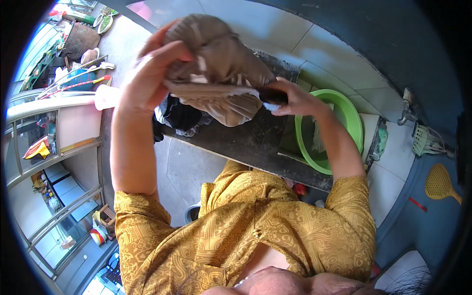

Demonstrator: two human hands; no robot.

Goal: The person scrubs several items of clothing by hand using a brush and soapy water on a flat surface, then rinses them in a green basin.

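Note:
A brown cloth garment [221, 62], bunched and partly blurred, is held up between my two hands above a dark counter slab [254, 136]. My left hand [158, 70] grips its left end, thumb over the front and fingers behind. At the right end my right hand [295, 97] pinches its edge. A dark patch with a pale bluish rim shows between that thumb and fingers; whether it belongs to the garment is unclear. Under the garment's left part lie dark clothes [184, 114] on the slab. Partly behind my right forearm stands a green plastic basin [354, 125].
A metal tap [405, 107] and a pale green plastic basket [424, 140] are at the right wall. A yellow perforated paddle [438, 180] is farther right. White tiles [265, 22] back the slab. To the left is a metal-framed window [55, 180]. A bucket [191, 214] is below.

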